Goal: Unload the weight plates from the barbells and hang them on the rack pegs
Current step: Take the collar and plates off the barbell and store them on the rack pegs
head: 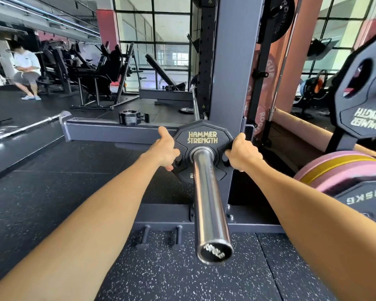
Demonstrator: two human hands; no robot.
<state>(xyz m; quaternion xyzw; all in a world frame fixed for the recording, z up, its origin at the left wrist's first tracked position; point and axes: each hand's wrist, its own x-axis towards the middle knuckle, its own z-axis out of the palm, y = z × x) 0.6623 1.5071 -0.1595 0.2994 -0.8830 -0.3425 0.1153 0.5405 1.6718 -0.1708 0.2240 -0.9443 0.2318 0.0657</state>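
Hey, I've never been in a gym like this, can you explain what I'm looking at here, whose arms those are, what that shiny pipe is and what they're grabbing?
There is one picture, taken by a camera worn on a person's head, so the two bare arms are the wearer's own. The shiny pipe is the end sleeve of a barbell pointing toward the camera. A black weight plate marked Hammer Strength sits on it. The left hand and right hand each have a grip on a side of the plate, fingers curled into its edge openings. Behind stands the grey rack upright, and a barbell collar rests on the rack's side beam. More plates hang at the right. Another person sits far off at the left.
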